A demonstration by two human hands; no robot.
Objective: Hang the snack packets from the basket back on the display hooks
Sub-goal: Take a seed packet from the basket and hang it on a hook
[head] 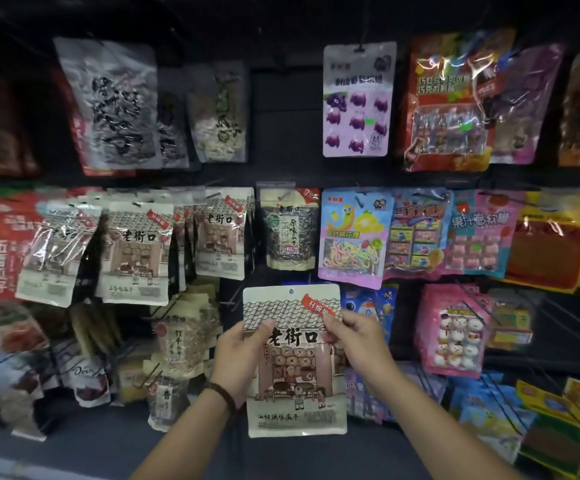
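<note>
Both arms show at the bottom, and each grip has hold of the same packet point(295, 375). The left grip point(238, 355) pinches the packet's left edge, with the thumb on the front and the other fingers behind. A dark band point(221, 393) sits on that wrist. The right grip point(357, 341) pinches the right edge near the top, and its thumb touches the low end of the red tag point(318, 306). The packet is upright, with its picture of a house facing the camera. It is held in the air in front of the rack point(281, 116), low down and near the middle, and it is not on a hook. More packets like it point(134, 251) hang in the middle row toward the left edge of the rack. A dark seed bag point(288, 230) hangs right above the held packet. Just to the right of that bag hangs a worm bag point(354, 237). A purple bag point(357, 98) hangs in the top row. A pink bag point(451, 330) hangs low down on the right
</note>
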